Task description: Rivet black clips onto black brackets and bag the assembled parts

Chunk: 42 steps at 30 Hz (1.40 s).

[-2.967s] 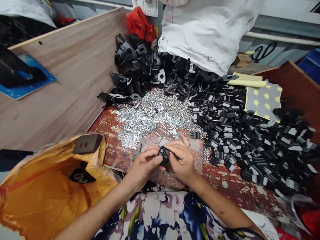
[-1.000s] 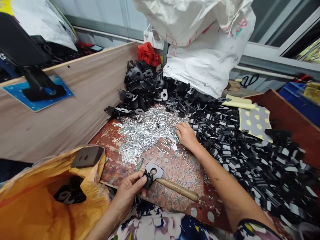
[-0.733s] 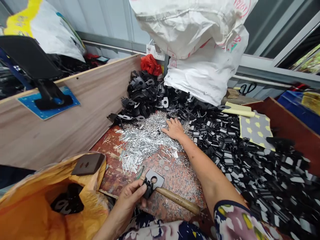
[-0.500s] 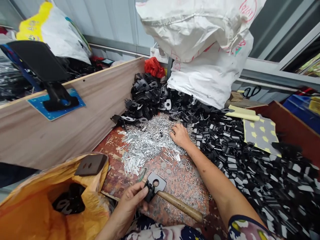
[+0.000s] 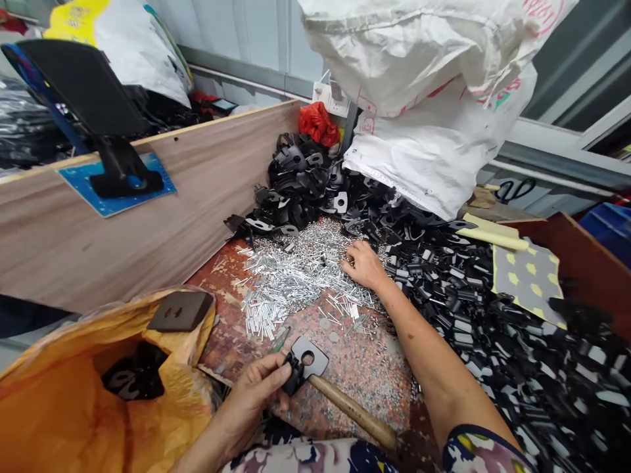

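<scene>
My left hand [image 5: 261,384] is closed on a black plastic bracket [image 5: 318,360], thumb and fingers gripping its hinge-like end. The bracket's flat plate, with a round hole, points away to the right. A wooden tool handle [image 5: 352,408] lies partly beneath the bracket, its head hidden. Further back, my right hand [image 5: 365,265] rests at the right edge of a heap of tiny metal parts [image 5: 320,233], its fingers curled down into them. Whatever those fingertips pinch is too small to tell. Loose silver pins [image 5: 266,312] spread out to the left of that hand.
Black plastic parts pile at the back [image 5: 296,177] and small black clips [image 5: 463,309] on the right. A wooden board [image 5: 207,177] walls off the left. At the front left an orange sack [image 5: 64,407] gapes, a dark block [image 5: 181,311] on its rim. White sacks [image 5: 419,144] stand behind.
The view has shifted slightly, so the background sits further right. My right hand stays in the heap of small metal parts, and my left hand keeps holding the bracket.
</scene>
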Available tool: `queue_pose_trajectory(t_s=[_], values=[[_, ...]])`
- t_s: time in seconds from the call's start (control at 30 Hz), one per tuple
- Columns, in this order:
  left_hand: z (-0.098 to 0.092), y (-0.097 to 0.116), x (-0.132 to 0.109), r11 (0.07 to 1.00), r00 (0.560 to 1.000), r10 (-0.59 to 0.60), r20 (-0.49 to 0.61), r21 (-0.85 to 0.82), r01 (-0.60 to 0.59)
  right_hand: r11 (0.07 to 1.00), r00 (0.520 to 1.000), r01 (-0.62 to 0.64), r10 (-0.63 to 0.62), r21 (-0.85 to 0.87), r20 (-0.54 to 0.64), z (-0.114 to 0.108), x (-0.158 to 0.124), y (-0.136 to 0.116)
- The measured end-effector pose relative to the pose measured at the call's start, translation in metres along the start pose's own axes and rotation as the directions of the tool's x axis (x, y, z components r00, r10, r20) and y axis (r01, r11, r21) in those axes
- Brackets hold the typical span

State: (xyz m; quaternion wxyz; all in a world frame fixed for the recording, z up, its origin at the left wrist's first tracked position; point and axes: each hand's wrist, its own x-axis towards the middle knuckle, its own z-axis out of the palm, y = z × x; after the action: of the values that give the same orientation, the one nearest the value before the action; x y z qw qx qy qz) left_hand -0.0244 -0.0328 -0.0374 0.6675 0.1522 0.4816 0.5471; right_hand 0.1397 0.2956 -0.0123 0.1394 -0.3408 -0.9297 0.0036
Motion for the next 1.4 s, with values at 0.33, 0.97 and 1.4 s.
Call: queue_pose_trajectory(t_s=[0.33,0.97,1.4], values=[[0.0,0.003,-0.002,1.0,0.999,0.017,0.027,-0.012,-0.016,0.999,0.999,0.003,-0.001,-0.036,0.044,-0.008,-0.005,-0.003],[-0.001,0.0,-0.002,0.999,0.999,0.036,0.033,0.018,-0.036,0.997,1.0,0.019,-0.02,-0.075,-0.01,-0.015,-0.04,-0.007],[0.0,-0.001,-0.006,0.997,0.997,0.072,-0.007,0.018,-0.071,0.785,0.997,-0.08,0.069,0.614,0.04,-0.052,-0.076,-0.067]])
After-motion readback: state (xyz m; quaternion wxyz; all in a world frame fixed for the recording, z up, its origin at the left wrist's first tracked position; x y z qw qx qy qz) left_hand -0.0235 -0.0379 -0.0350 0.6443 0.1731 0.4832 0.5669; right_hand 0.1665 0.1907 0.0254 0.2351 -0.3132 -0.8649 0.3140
